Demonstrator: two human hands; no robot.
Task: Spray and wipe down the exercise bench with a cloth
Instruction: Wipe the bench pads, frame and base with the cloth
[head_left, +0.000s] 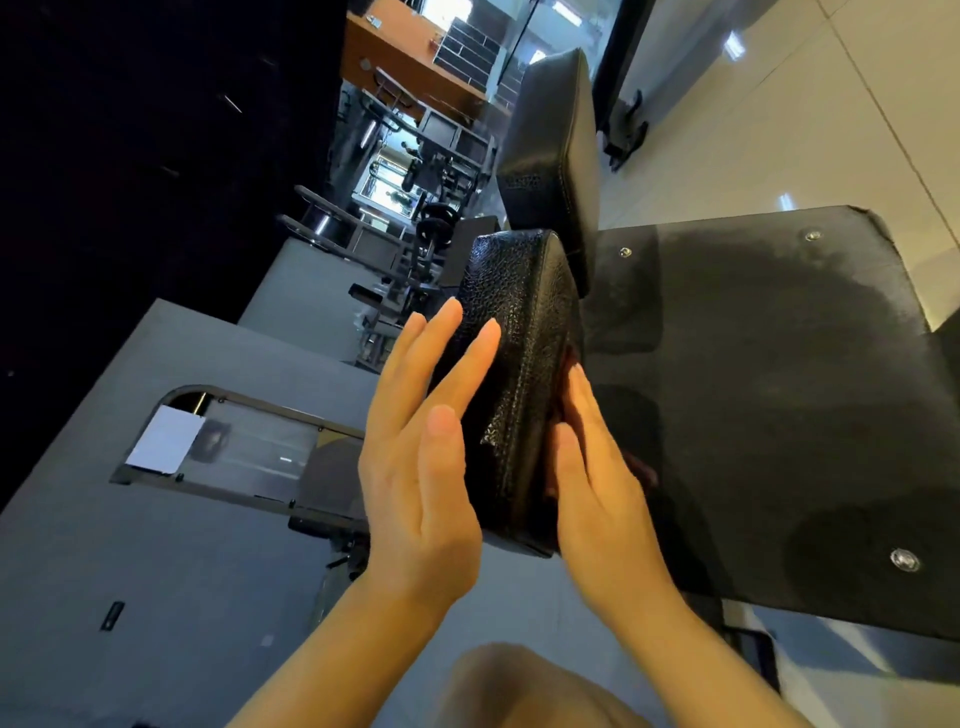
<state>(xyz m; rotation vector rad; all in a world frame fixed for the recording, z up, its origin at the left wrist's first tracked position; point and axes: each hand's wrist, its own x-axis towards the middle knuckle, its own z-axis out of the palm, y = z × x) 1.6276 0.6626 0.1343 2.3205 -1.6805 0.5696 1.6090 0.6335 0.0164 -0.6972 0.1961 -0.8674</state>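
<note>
Pad (519, 364) sits between left hand (421, 467) and right hand (597, 478) fingers.

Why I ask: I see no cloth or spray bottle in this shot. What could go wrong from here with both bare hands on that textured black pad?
1. The left hand and right hand press flat on opposite sides of the textured black pad; without a cloth, they may smear it rather than clean it.
2. The pad's cover looks torn near its lower edge; rubbing could widen the tear.
</note>
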